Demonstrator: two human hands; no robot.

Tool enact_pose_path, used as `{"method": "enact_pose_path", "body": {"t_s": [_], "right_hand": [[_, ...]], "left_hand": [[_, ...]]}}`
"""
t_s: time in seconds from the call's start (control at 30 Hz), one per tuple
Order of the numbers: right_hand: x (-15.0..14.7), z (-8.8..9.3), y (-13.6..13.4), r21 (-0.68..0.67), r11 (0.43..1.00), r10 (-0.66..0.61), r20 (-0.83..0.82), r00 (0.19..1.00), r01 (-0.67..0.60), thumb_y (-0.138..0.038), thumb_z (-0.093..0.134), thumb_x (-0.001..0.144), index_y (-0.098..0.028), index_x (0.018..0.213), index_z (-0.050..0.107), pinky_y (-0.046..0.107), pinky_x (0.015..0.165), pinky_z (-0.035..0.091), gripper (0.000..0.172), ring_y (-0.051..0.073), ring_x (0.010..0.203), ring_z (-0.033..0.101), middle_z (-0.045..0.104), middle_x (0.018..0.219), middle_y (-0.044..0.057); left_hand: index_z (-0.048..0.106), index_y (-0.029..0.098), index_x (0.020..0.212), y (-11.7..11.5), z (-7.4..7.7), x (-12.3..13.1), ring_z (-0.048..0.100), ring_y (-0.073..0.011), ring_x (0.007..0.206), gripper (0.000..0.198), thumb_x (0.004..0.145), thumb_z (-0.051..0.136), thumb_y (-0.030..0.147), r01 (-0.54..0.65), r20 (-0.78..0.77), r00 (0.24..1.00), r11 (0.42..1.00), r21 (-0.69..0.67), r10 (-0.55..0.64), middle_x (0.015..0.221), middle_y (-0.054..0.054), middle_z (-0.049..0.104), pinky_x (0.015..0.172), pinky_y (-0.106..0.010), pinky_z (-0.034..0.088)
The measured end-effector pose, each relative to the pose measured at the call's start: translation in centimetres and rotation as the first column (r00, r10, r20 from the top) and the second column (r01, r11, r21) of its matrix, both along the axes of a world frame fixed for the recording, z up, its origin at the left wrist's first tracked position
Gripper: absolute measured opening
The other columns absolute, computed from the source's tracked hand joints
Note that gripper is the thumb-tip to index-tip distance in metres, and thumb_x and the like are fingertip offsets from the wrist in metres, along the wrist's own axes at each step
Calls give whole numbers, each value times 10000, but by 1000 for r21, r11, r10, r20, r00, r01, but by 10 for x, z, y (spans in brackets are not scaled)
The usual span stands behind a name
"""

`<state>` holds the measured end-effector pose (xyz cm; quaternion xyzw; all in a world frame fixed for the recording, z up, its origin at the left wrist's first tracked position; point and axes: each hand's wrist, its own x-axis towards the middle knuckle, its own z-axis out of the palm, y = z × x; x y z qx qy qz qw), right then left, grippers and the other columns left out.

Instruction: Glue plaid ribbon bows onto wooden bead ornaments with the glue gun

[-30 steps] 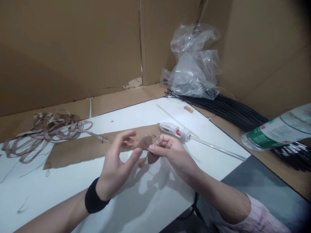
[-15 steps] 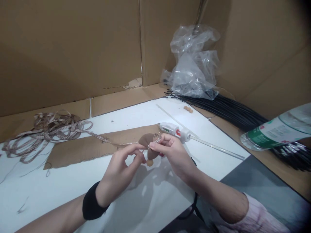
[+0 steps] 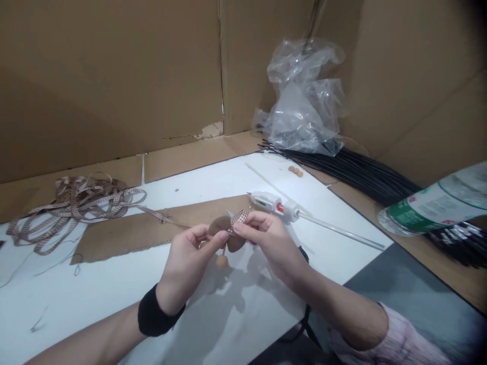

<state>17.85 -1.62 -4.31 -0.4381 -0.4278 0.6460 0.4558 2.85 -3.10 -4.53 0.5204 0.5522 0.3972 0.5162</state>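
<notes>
A small brown petal-shaped piece (image 3: 219,225) is being held up over the white tabletop (image 3: 87,314), at the near edge of a cardboard strip (image 3: 122,233). Its left side is being gripped by the left hand (image 3: 190,258), with thumb and fingers being drawn nearly together on it. By the right hand (image 3: 272,241), a loop of checked ribbon (image 3: 239,218) is being pinched against the piece between thumb and forefinger, the other fingers being curled behind. How the ribbon is being joined there is hard to tell, as the spot is partly being covered by the fingertips. A round tan bead (image 3: 221,261) is hanging just below.

Beyond the right hand, a white glue gun (image 3: 268,202) is being marked by a small green label, too small to be read, and a clear glue stick (image 3: 342,230) is being held in its rear. At the far right, a green-and-white label with red marks (image 3: 413,213) is being borne by a lying plastic bottle (image 3: 466,185); its print is being blurred beyond reading
</notes>
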Motion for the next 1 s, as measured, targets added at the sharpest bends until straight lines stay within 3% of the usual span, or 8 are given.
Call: {"method": "enact_pose_path", "body": {"t_s": [0.23, 0.4, 0.7, 0.83, 1.0], "right_hand": [[-1, -4, -3, 82, 997, 1, 146, 989, -13, -292, 619, 709, -162, 649, 596, 292, 634, 442, 145, 144, 606, 580, 618, 603, 7], [0, -5, -2, 83, 994, 49, 184, 982, -65, -288, 604, 726, -163, 638, 593, 293, 641, 435, 153, 147, 610, 585, 623, 600, 7], [2, -5, 1, -4, 988, 153, -48, 987, -154, -273, 623, 719, -139, 632, 620, 248, 641, 410, 160, 111, 618, 566, 618, 609, -2], [1, -4, 1, 14, 996, 87, -25, 996, -87, -247, 645, 699, -143, 584, 596, 217, 608, 367, 162, 80, 584, 494, 560, 578, -38], [0, 0, 3, 35, 997, 61, 52, 997, -62, -258, 670, 671, -151, 566, 558, 214, 580, 340, 187, 82, 590, 454, 516, 582, -48]], "left_hand": [[587, 139, 682, 0, -2, 0, 474, -94, 502, 217, 756, 570, 342, 28, -6, 1000, 999, -28, -29, 587, 8, 558, 455, -193, 358], [549, 144, 656, 2, -1, 1, 461, -94, 518, 214, 761, 570, 329, 111, 19, 994, 994, 3, -111, 566, 23, 512, 506, -209, 374], [520, 150, 600, 6, -2, 1, 477, -103, 547, 203, 769, 552, 258, 122, -21, 992, 987, 103, -121, 561, 25, 512, 541, -219, 385], [481, 152, 587, 5, -3, 2, 432, -82, 474, 195, 750, 550, 233, 82, 22, 996, 994, 66, -84, 539, 41, 470, 458, -207, 372], [484, 153, 621, 3, -5, 5, 391, -85, 457, 144, 754, 509, 203, 123, 35, 992, 992, -7, -123, 531, 32, 460, 399, -207, 340]]}}
